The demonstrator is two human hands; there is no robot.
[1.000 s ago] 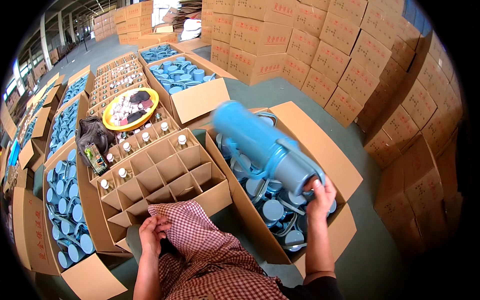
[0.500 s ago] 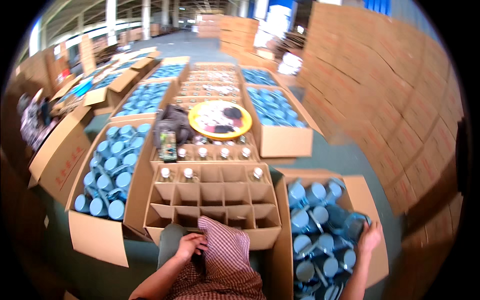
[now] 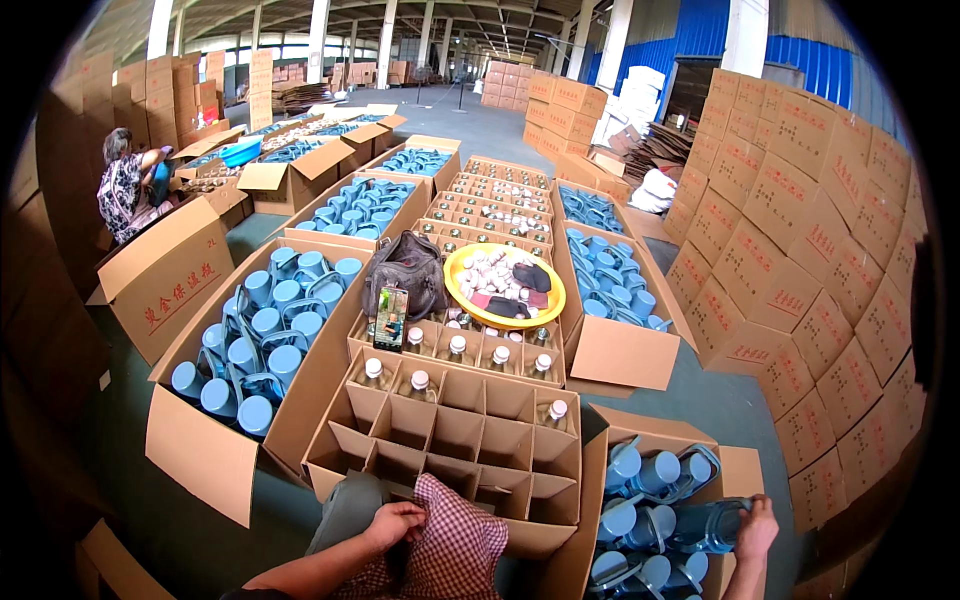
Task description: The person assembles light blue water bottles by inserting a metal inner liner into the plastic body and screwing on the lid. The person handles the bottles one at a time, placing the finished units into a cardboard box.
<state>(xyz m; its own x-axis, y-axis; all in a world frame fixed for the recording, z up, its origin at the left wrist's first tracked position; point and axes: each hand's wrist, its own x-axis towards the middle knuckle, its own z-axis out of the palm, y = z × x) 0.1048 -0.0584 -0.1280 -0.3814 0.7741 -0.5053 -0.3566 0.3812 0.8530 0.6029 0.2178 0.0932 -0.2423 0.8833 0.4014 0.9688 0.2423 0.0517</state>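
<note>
At the carton on the right, my right hand (image 3: 757,527) is closed on a blue plastic jug (image 3: 704,525). The jug lies on its side above the other blue jugs (image 3: 660,470), its hollow end toward my fingers. My left hand (image 3: 397,524) rests over my lap with curled fingers, beside the red-checked cloth (image 3: 455,540); what it pinches, if anything, is hidden. In front of me stands a divided carton (image 3: 330,445). Clear bottles with white caps, such as this bottle (image 3: 420,385), fill a few of its far cells; the nearer cells look bare.
A carton of blue jugs (image 3: 200,450) stands at left. Beyond the divided carton are a phone (image 3: 390,320), a dark bag (image 3: 405,272) and a yellow basin (image 3: 462,290) of white caps. Stacked cartons (image 3: 800,240) wall the right. Another person (image 3: 130,190) sits far left.
My view has swung left and up, so the scene sits further right and lower. The right hand still grips the jug, now turned more level. My left hand stays by the cloth.
</note>
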